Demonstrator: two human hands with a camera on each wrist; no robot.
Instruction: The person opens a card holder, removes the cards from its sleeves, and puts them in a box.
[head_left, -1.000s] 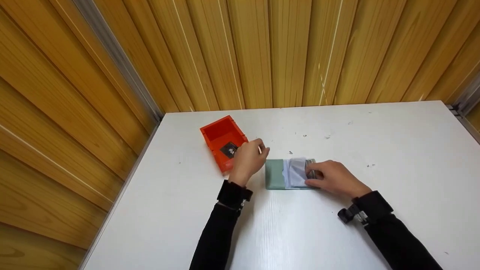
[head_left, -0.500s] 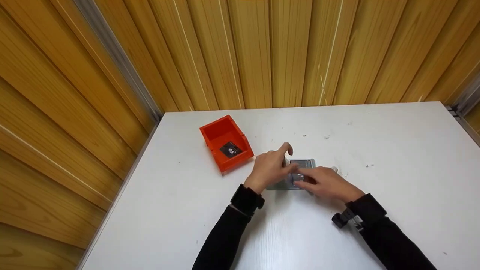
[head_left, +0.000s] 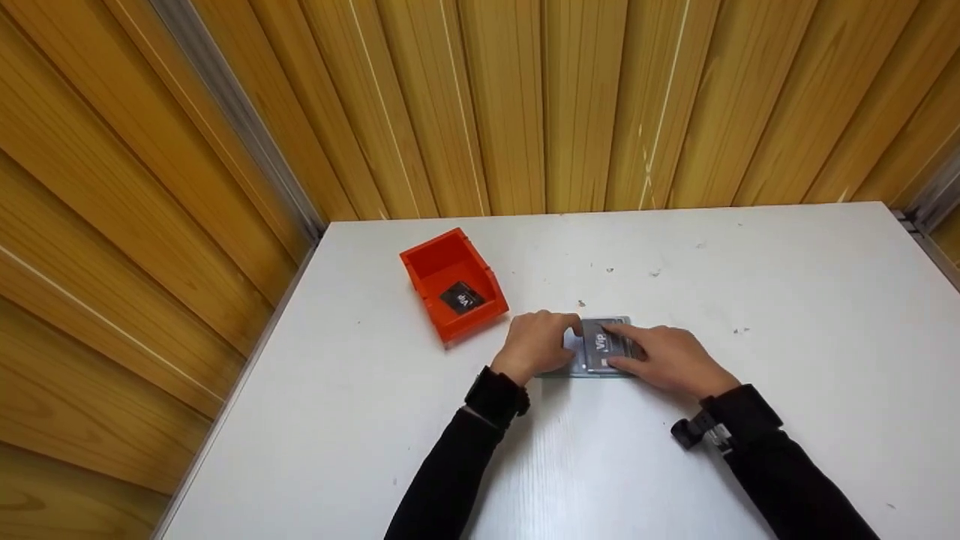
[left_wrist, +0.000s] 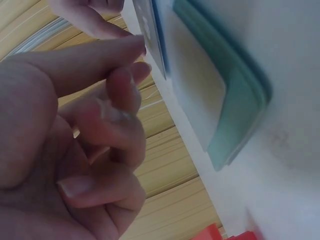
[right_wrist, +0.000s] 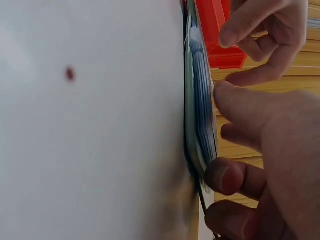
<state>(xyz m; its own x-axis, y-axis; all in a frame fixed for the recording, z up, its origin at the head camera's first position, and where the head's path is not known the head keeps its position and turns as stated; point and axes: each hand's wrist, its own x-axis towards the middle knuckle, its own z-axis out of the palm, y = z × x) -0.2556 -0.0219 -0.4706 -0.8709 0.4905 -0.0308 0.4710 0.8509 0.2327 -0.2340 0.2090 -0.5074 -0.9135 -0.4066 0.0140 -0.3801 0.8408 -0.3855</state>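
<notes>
A green card holder (head_left: 559, 369) lies open on the white table, with a stack of clear sleeves. A dark card marked "Vip" (head_left: 600, 343) shows in the top sleeve on its right half. My right hand (head_left: 671, 360) grips the holder's right side, with thumb and index finger over the card's face. In the right wrist view, its fingers curl at the end of the sleeve stack (right_wrist: 202, 95). My left hand (head_left: 536, 343) is over the left half, fingers loosely bent beside the card's left edge. Nothing shows between its fingers in the left wrist view.
An orange-red bin (head_left: 450, 330) stands to the left behind my left hand, with another dark Vip card (head_left: 462, 298) inside. Wood-patterned panels (head_left: 502, 112) rise behind the white table (head_left: 337, 450) and along its left side.
My left hand has moved from beside the bin rightward to the holder. The whitish sleeve on the right half has turned over to the left, and the Vip card now shows there.
</notes>
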